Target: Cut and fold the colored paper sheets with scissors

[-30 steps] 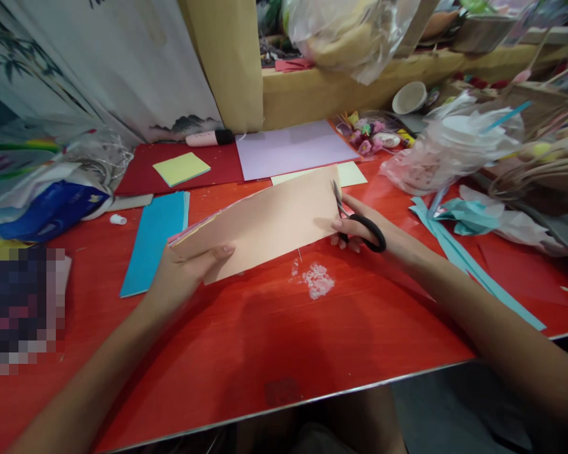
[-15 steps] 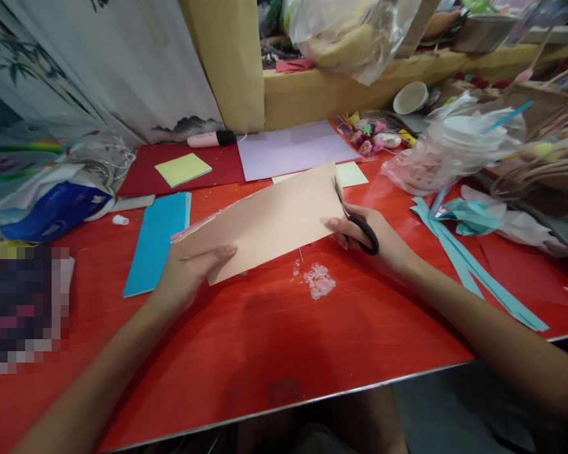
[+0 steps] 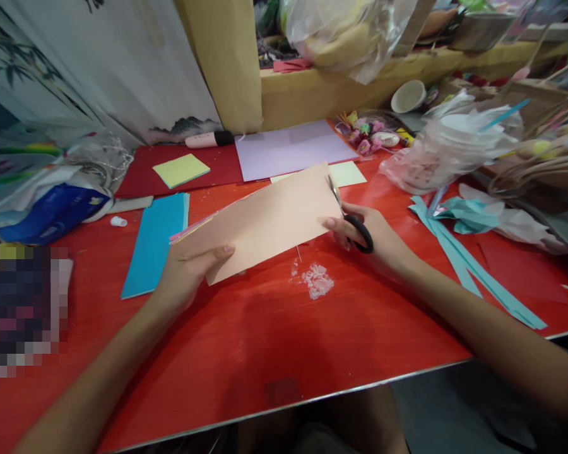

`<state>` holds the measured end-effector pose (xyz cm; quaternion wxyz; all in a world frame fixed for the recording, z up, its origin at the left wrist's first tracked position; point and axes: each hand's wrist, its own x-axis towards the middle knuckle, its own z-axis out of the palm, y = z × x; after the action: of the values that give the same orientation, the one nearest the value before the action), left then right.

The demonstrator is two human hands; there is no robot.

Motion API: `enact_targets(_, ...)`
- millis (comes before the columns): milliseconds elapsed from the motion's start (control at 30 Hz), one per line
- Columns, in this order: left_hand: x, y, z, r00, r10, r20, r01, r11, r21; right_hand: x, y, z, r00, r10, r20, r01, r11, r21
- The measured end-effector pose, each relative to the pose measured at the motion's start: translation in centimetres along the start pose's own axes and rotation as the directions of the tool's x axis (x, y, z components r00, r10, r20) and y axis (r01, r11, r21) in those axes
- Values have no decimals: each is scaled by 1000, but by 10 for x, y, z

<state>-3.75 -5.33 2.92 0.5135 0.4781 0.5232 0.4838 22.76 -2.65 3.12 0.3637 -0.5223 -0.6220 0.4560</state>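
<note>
My left hand (image 3: pixel 189 268) grips the near left end of a peach paper stack (image 3: pixel 269 217), thumb on top, holding it just above the red table (image 3: pixel 284 340). Pink and yellow sheet edges show under the stack's left side. My right hand (image 3: pixel 369 236) is closed on black-handled scissors (image 3: pixel 353 221), whose blades point up along the stack's right edge.
A blue paper sheet (image 3: pixel 154 243) lies left of the stack. A lilac sheet (image 3: pixel 291 148), a yellow note pad (image 3: pixel 180 169) and a pale yellow sheet (image 3: pixel 348 173) lie behind. Teal paper strips (image 3: pixel 468 265) and plastic bags (image 3: pixel 449 148) crowd the right. White scraps (image 3: pixel 316 280) lie below the stack.
My right hand with the scissors has shifted a little left, toward the paper's right edge. My left hand keeps its hold on the stack.
</note>
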Motion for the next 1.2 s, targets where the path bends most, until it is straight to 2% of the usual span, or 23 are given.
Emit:
enact_targets(333, 1, -4, -1, 1000, 16, -22, -16, 1000, -6, -3, -1, 3, 998, -59, 6, 59, 998, 31)
enact_targets(500, 1, -4, -1, 1000, -2, -31, 3, 1000, 21, -2, 2, 4, 998, -59, 17, 57, 993, 99)
enact_targets(767, -2, 3, 2, 997, -54, -51, 59, 994, 95, 3, 15, 1, 982, -42, 185, -28, 933, 358)
enact_targets(967, 1, 3, -1, 996, -87, 24, 88, 994, -57, 3, 9, -9, 980, 2, 200, -62, 953, 297)
enact_targets(1200, 4, 2, -6, 991, -102, 88, 112, 986, -124, 5, 8, -15, 969, -29, 246, -37, 964, 262)
